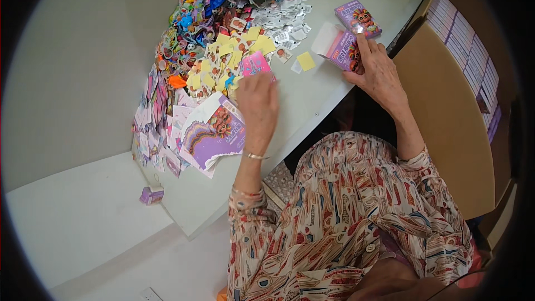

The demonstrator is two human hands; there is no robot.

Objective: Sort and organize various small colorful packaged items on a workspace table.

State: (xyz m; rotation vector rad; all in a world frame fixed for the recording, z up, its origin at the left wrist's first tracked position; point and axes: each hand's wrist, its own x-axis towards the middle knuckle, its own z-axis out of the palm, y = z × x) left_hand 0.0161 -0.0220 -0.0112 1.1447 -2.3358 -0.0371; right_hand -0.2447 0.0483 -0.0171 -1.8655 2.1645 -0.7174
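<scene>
My right hand [382, 75] grips a small purple cardboard box [340, 50] at the table edge, thumb at its near side and fingers over its right end. Its white flap [326, 36] stands open on the left. Just beyond lies another purple box [359, 17], touched or nearly touched by my fingertip. My left hand [258, 106], smeared by motion, is over the heap with its fingers bent down. A pink printed packet [256, 64] shows right at its fingertips; whether they hold it I cannot tell. Beside that wrist lies a fan of flat purple cartons [220, 134].
Yellow-backed cards [209, 69], silvery white sachets [284, 19], small colourful toys [189, 25] and pastel packets [150, 100] are heaped along the wall. A yellow card [305, 61] lies apart. At right, a big brown carton [446, 106] holds rows of boxes [465, 44].
</scene>
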